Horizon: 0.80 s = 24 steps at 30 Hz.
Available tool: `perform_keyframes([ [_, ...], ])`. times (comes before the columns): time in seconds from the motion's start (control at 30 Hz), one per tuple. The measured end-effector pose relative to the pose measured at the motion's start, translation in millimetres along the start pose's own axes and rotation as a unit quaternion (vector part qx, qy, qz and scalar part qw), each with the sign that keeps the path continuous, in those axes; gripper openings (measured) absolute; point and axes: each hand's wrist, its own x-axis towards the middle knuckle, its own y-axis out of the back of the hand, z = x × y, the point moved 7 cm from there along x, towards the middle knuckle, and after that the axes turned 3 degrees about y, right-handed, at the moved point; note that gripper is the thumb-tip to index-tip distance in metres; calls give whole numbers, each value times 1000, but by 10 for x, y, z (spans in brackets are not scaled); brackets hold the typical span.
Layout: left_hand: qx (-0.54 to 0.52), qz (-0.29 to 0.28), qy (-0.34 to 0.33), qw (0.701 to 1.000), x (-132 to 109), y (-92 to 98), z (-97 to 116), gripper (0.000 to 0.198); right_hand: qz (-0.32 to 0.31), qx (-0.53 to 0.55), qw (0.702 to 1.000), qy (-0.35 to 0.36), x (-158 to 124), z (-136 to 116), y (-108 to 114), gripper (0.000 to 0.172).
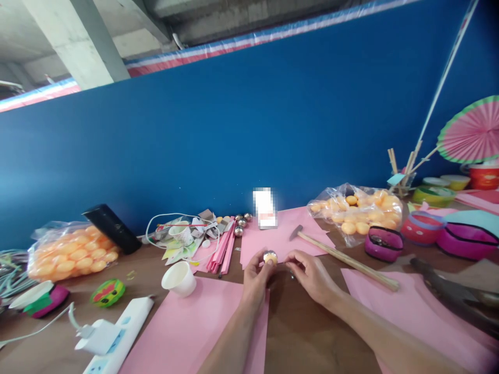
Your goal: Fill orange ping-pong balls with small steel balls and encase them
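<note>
Between its thumb and fingers, my left hand [258, 272] holds a small round ball [270, 256], shiny silver on top and yellowish below. Just to the right of it is my right hand [310, 272], its thumb and index finger pinched together over the brown table [304, 332]; whatever they hold is too small to make out. Pink paper [284, 231] lies behind both hands, with a hammer [346, 257] resting partly across it. Several silver balls [239, 230] sit behind and to the left of my hands.
A white cup [179, 279] stands on pink paper at left, near a power strip [125, 327]. Bags of orange balls [74, 254] lie at both sides. Purple containers [384, 243] and a dark curved tool [452, 291] are at right. A blue panel [234, 130] rises behind.
</note>
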Motion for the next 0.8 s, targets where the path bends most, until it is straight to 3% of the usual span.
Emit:
perform_keyframes([
  [0.37, 25, -33, -5, 999, 17, -21, -11, 53, 25, 7, 1000, -7, 9, -43, 48, 10],
  [0.8, 31, -68, -11, 997, -88, -124, 83, 53, 5, 102, 994, -47, 37, 22, 8, 10],
])
